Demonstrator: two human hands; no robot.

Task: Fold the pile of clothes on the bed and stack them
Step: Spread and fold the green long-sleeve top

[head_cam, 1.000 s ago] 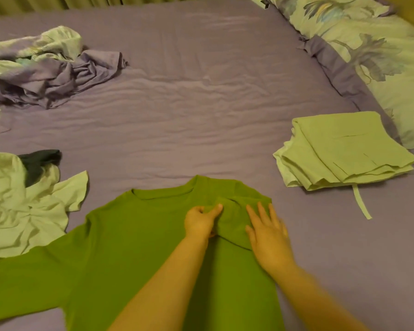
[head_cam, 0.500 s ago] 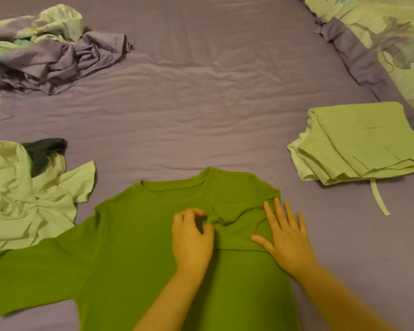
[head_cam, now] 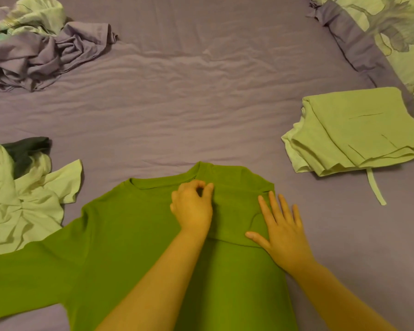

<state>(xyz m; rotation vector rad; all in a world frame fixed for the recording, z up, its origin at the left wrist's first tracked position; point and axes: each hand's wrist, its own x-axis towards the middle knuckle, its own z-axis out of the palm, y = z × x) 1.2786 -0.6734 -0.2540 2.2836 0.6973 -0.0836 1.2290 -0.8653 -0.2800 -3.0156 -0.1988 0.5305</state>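
A dark green long-sleeved shirt (head_cam: 129, 235) lies flat on the purple bed (head_cam: 201, 103), collar away from me. Its right sleeve is folded in across the chest, and its left sleeve stretches out to the lower left. My left hand (head_cam: 193, 207) sits just below the collar, fingers curled, thumb and forefinger pinching the fabric at the folded edge. My right hand (head_cam: 282, 232) lies flat with spread fingers on the folded-in sleeve at the shirt's right side. A folded stack of pale green clothes (head_cam: 359, 134) rests to the right.
A crumpled pale green garment (head_cam: 22, 201) with a dark piece (head_cam: 26, 149) under it lies at the left. A heap of purple and pale cloth (head_cam: 38, 51) sits at the far left. A floral pillow (head_cam: 404, 39) lies along the far right.
My left hand has slid up toward the collar, its fingers curling in. My right hand has shifted slightly outward on the folded sleeve. The view has dipped closer to the shirt.
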